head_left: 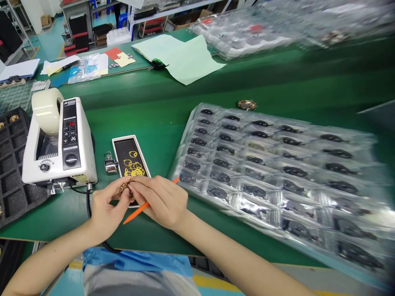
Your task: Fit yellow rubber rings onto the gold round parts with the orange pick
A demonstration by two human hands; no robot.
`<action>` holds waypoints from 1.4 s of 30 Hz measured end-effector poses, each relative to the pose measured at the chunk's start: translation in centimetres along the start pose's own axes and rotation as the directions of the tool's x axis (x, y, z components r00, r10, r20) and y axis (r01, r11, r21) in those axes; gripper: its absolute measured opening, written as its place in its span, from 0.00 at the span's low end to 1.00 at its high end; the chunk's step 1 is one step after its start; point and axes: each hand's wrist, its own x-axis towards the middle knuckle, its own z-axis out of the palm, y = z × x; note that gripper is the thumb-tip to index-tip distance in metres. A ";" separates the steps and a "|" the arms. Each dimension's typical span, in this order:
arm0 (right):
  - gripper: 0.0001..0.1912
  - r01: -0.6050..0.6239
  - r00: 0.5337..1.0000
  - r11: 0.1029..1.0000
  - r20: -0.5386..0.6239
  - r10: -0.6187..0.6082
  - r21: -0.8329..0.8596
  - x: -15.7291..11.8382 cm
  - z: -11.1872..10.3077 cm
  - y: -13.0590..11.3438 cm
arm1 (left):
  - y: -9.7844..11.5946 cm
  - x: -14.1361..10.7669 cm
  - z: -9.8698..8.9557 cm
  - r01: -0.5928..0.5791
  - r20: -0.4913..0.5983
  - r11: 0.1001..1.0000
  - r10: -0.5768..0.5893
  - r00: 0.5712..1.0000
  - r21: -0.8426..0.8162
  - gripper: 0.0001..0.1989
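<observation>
Between the fingertips of both hands is a small bronze-coloured metal part (125, 190), partly covered by the fingers. My left hand (109, 205) pinches it from the left. My right hand (163, 200) touches it from the right and also holds an orange pointed stick (136, 213), which slants through its fingers. Just beyond the hands lies a white-rimmed box (141, 153) with a black inside, holding several thin yellow rings (133, 154). A small shiny metal counter (110, 163) sits left of the box.
A white tape dispenser (84, 144) stands left, beside a black compartment tray (26, 195). Clear plastic trays (197, 111) with black parts cover the right side. Another round metal part (247, 105) lies behind them. Green paper (194, 57) and bagged trays (228, 47) are at the back.
</observation>
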 end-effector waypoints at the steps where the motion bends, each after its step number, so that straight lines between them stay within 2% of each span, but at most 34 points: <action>1: 0.05 -0.011 1.000 1.000 -0.004 0.011 0.001 0.0 0.0 -0.1 | 0.0 0.0 0.0 -0.006 0.002 1.000 0.006 1.000 0.007 0.13; 8: 0.04 -0.087 0.996 0.996 -0.023 0.087 0.004 -0.1 0.1 -0.5 | 0.3 0.0 0.0 0.009 0.008 1.000 -0.009 1.000 -0.016 0.13; 12: 0.04 -0.049 0.998 0.999 -0.024 0.049 0.023 -0.2 0.2 -0.2 | 0.0 -0.1 -0.1 0.019 0.007 1.000 -0.019 1.000 -0.021 0.12; 15: 0.04 -0.026 1.000 1.000 -0.017 0.026 0.017 -0.2 0.2 -0.1 | -0.2 -0.1 -0.1 -0.024 0.008 1.000 0.024 1.000 0.011 0.12; 19: 0.04 -0.071 0.997 0.997 -0.030 0.070 -0.015 -0.1 0.3 -0.5 | 0.0 0.0 0.0 -0.058 0.008 0.998 0.057 0.998 0.039 0.12; 26: 0.05 -0.086 0.995 0.996 -0.049 0.086 0.004 -0.1 0.3 -0.6 | 0.4 0.0 0.0 0.027 0.009 0.999 -0.027 1.000 -0.026 0.11; 29: 0.06 -0.097 0.995 0.994 -0.028 0.098 0.056 0.0 0.2 -0.4 | 0.7 0.3 0.0 0.119 0.015 0.986 -0.118 0.993 -0.116 0.10; 32: 0.06 -0.192 0.981 0.967 0.005 0.194 0.165 0.2 -0.1 -0.2 | 1.0 0.9 0.0 0.225 0.020 0.953 -0.225 0.974 -0.201 0.08; 35: 0.04 -0.368 0.928 0.873 0.068 0.367 0.320 0.6 -0.8 0.5 | 1.1 1.4 -0.1 0.291 0.033 0.925 -0.292 0.956 -0.245 0.10; 37: 0.03 -0.493 0.870 0.779 0.202 0.450 0.387 1.0 -1.4 1.2 | 1.0 1.6 -0.3 0.310 0.055 0.917 -0.307 0.950 -0.252 0.11; 39: 0.08 -0.564 0.819 0.706 0.398 0.413 0.428 1.4 -1.8 1.8 | 0.8 1.7 -0.6 0.317 0.081 0.916 -0.306 0.949 -0.245 0.11; 41: 0.09 -0.562 0.790 0.680 0.549 0.272 0.471 1.7 -2.1 2.1 | 0.8 1.8 -0.8 0.318 0.109 0.920 -0.301 0.947 -0.229 0.11; 42: 0.09 -0.540 0.788 0.682 0.582 0.204 0.492 1.8 -2.2 2.1 | 0.8 1.8 -0.9 0.317 0.121 0.923 -0.297 0.947 -0.219 0.11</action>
